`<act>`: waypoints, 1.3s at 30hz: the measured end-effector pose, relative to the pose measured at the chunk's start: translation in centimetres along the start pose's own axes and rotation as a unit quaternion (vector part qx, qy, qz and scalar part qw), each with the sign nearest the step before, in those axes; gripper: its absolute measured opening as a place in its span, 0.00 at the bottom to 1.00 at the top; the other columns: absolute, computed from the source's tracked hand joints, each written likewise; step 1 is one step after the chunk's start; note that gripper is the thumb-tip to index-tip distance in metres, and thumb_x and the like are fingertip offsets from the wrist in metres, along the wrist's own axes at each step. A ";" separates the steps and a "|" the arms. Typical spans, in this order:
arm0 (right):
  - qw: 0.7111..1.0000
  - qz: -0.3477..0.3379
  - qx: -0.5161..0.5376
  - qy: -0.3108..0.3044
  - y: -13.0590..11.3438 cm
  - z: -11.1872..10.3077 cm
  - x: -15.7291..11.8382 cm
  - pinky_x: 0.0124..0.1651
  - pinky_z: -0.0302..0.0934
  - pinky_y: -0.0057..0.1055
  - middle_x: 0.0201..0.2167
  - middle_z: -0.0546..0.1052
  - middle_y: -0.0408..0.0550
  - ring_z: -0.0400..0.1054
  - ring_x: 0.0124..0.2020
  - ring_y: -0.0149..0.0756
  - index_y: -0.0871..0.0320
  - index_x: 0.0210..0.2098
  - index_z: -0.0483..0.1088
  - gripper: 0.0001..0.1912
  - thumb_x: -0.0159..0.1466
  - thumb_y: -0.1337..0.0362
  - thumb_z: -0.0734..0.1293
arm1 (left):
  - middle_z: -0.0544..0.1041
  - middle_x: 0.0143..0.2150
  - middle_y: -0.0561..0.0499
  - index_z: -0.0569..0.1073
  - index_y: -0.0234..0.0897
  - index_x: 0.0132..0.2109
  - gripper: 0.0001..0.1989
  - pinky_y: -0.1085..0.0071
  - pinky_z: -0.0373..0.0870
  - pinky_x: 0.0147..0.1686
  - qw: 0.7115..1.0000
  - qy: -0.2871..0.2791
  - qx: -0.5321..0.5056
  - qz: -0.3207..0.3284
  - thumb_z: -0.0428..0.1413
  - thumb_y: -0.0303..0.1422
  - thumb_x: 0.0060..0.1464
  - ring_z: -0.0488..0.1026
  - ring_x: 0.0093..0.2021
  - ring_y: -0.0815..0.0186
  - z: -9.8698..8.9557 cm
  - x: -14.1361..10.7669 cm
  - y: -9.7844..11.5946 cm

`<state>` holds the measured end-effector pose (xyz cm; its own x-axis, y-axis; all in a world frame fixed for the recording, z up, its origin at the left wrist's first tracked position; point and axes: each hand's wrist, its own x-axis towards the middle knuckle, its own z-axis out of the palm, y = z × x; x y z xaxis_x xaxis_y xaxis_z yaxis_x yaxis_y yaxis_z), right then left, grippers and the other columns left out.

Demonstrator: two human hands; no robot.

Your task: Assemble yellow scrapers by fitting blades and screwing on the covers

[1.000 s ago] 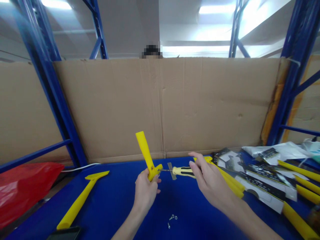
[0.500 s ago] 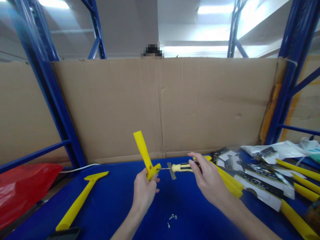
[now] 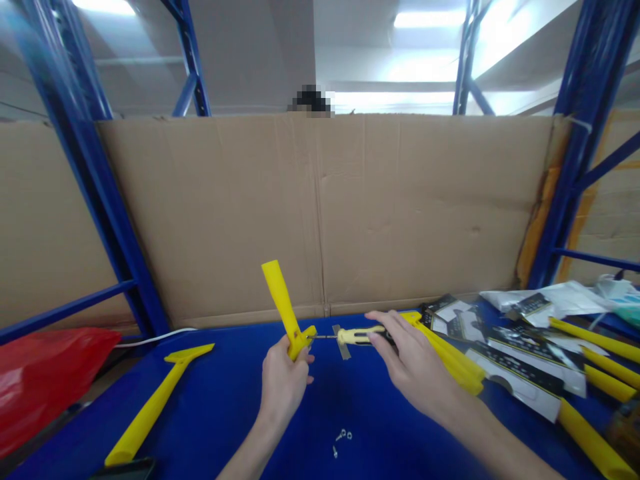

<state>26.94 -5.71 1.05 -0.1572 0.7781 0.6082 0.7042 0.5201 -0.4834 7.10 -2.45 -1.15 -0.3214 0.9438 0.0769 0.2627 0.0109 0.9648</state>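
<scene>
My left hand (image 3: 286, 377) is closed around the head end of a yellow plastic scraper (image 3: 281, 300), whose handle points up and away. In my right hand (image 3: 407, 360) is a screwdriver (image 3: 361, 335) with a cream and black grip, lying level. Its shaft reaches left to the scraper's head, and the tip meets a small metal fastener there. Below my hands, a few small screws and nuts (image 3: 342, 435) lie loose on the blue table (image 3: 300, 447). Another yellow scraper (image 3: 155, 403) rests at the left, away from my left hand.
More yellow scrapers (image 3: 453, 357) lie behind my right hand. Black and white cardboard sleeves (image 3: 520, 380) and yellow handles (image 3: 595, 437) crowd the right side. A red plastic bag (image 3: 47, 387) sits at the left. Cardboard (image 3: 225, 213) walls the back, with a person's head (image 3: 311, 100) above it.
My right fingers have shifted on the screwdriver grip, and the back of the hand has turned. The scraper and screwdriver stay joined, only slightly left in view.
</scene>
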 end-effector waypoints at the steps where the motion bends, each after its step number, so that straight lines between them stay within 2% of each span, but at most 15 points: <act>1: 1.000 0.014 0.002 0.003 0.0 -0.1 0.0 0.45 0.65 0.41 0.43 0.73 0.54 0.71 0.42 0.43 0.55 0.57 0.59 0.20 0.67 0.60 0.55 | 0.77 0.39 0.42 0.71 0.28 0.42 0.10 0.72 0.75 0.17 1.000 -0.001 0.004 0.002 0.52 0.20 0.52 0.77 0.34 0.60 0.0 0.0 0.0; 4: 0.999 0.002 0.032 0.008 -0.1 -0.4 0.1 0.46 0.64 0.40 0.49 0.70 0.55 0.69 0.45 0.42 0.56 0.62 0.51 0.26 0.65 0.59 0.57 | 0.77 0.39 0.42 0.71 0.29 0.42 0.10 0.72 0.75 0.18 1.000 -0.002 0.005 0.000 0.52 0.20 0.52 0.77 0.34 0.61 0.1 -0.2 -0.1; 8: 0.999 0.034 0.026 -0.008 -0.2 -0.7 0.2 0.43 0.64 0.39 0.43 0.74 0.52 0.71 0.41 0.41 0.56 0.56 0.60 0.20 0.67 0.59 0.53 | 0.77 0.40 0.42 0.70 0.30 0.42 0.10 0.73 0.74 0.17 1.000 -0.007 0.008 -0.006 0.52 0.20 0.51 0.77 0.34 0.62 0.2 -0.2 -0.3; 11: 0.997 0.044 0.053 -0.024 -0.2 -0.8 0.1 0.40 0.65 0.37 0.47 0.72 0.53 0.71 0.36 0.38 0.55 0.63 0.49 0.27 0.65 0.60 0.57 | 0.77 0.41 0.42 0.70 0.30 0.43 0.10 0.75 0.74 0.18 1.000 -0.005 0.005 -0.008 0.52 0.20 0.52 0.77 0.34 0.63 0.1 -0.1 -0.4; 15: 0.997 0.033 0.056 -0.035 -0.6 -0.7 0.0 0.44 0.64 0.39 0.44 0.73 0.53 0.70 0.40 0.40 0.55 0.57 0.59 0.19 0.67 0.62 0.54 | 0.77 0.41 0.42 0.70 0.30 0.44 0.11 0.75 0.74 0.18 1.000 -0.008 -0.003 -0.001 0.52 0.21 0.52 0.77 0.34 0.63 -0.2 0.0 -0.3; 18: 0.995 0.057 0.083 -0.028 -0.8 -0.6 0.0 0.42 0.65 0.38 0.50 0.70 0.54 0.70 0.36 0.37 0.54 0.63 0.46 0.28 0.65 0.60 0.57 | 0.77 0.41 0.42 0.70 0.30 0.43 0.10 0.75 0.74 0.17 1.000 -0.003 -0.004 -0.005 0.52 0.21 0.52 0.77 0.33 0.64 -0.2 -0.1 -0.1; 20: 0.996 0.031 0.086 -0.019 -0.8 -0.5 0.1 0.42 0.65 0.36 0.49 0.69 0.53 0.70 0.38 0.37 0.54 0.60 0.52 0.25 0.64 0.62 0.58 | 0.77 0.40 0.42 0.70 0.30 0.43 0.10 0.75 0.73 0.17 1.000 -0.006 -0.004 -0.003 0.52 0.21 0.52 0.77 0.32 0.64 -0.1 -0.2 -0.1; 22: 0.998 0.041 0.054 0.002 -0.6 -0.5 0.2 0.42 0.64 0.38 0.39 0.73 0.51 0.70 0.39 0.40 0.55 0.52 0.61 0.16 0.66 0.61 0.55 | 0.77 0.40 0.42 0.70 0.30 0.44 0.11 0.75 0.74 0.17 1.000 -0.016 0.006 0.001 0.52 0.21 0.52 0.76 0.33 0.64 0.0 -0.3 -0.2; 24: 0.998 0.061 0.031 0.016 -0.3 -0.5 0.2 0.41 0.63 0.39 0.37 0.73 0.51 0.70 0.38 0.41 0.56 0.54 0.59 0.18 0.67 0.58 0.53 | 0.77 0.41 0.42 0.70 0.30 0.44 0.12 0.74 0.74 0.17 1.000 -0.021 0.016 0.002 0.52 0.21 0.52 0.76 0.33 0.63 0.1 -0.3 -0.3; 26: 0.999 0.037 0.033 0.011 -0.1 -0.6 0.2 0.40 0.64 0.37 0.43 0.71 0.52 0.70 0.38 0.40 0.55 0.59 0.51 0.23 0.66 0.59 0.56 | 0.77 0.41 0.42 0.70 0.30 0.45 0.12 0.73 0.75 0.18 1.000 -0.021 0.017 0.004 0.51 0.21 0.52 0.76 0.33 0.63 0.2 -0.3 -0.4; 28: 0.999 0.001 0.036 -0.002 -0.1 -0.5 0.2 0.41 0.64 0.35 0.45 0.70 0.52 0.69 0.39 0.38 0.54 0.57 0.54 0.22 0.65 0.61 0.57 | 0.77 0.40 0.42 0.70 0.30 0.45 0.12 0.73 0.75 0.18 1.000 -0.022 0.016 0.007 0.52 0.21 0.52 0.76 0.34 0.62 0.1 -0.2 -0.4; 30: 0.999 0.020 0.025 -0.008 -0.2 -0.5 0.1 0.40 0.63 0.36 0.37 0.73 0.50 0.70 0.37 0.39 0.55 0.52 0.60 0.16 0.67 0.61 0.54 | 0.77 0.39 0.42 0.70 0.29 0.44 0.11 0.73 0.75 0.18 1.000 -0.023 0.020 0.010 0.52 0.21 0.52 0.76 0.34 0.62 0.0 -0.2 -0.3; 34: 0.998 0.040 0.041 -0.022 -0.5 -0.5 0.1 0.37 0.64 0.34 0.43 0.71 0.52 0.70 0.33 0.36 0.55 0.60 0.50 0.25 0.65 0.63 0.57 | 0.77 0.40 0.42 0.70 0.29 0.44 0.12 0.74 0.74 0.17 1.000 -0.010 0.006 0.007 0.52 0.21 0.51 0.77 0.32 0.63 -0.2 -0.1 -0.1; 36: 0.998 0.001 0.048 -0.027 -0.6 -0.6 0.2 0.37 0.64 0.32 0.46 0.70 0.51 0.69 0.34 0.34 0.54 0.56 0.56 0.23 0.62 0.67 0.60 | 0.77 0.40 0.42 0.70 0.29 0.44 0.12 0.75 0.74 0.17 1.000 -0.009 -0.005 0.007 0.52 0.21 0.52 0.77 0.32 0.64 -0.2 -0.1 -0.1; 39: 1.000 0.003 0.012 -0.006 -0.7 -0.6 0.3 0.40 0.63 0.35 0.36 0.74 0.50 0.70 0.36 0.38 0.56 0.39 0.67 0.09 0.65 0.65 0.56 | 0.77 0.40 0.43 0.70 0.29 0.44 0.12 0.74 0.74 0.18 1.000 -0.021 -0.014 0.007 0.52 0.20 0.51 0.76 0.31 0.64 -0.1 -0.2 -0.2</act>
<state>26.78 -6.02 1.92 -0.1615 0.7854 0.5975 0.6889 0.5233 -0.5016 6.99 -2.65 -1.32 -0.2796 0.9567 0.0804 0.2404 -0.0114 0.9706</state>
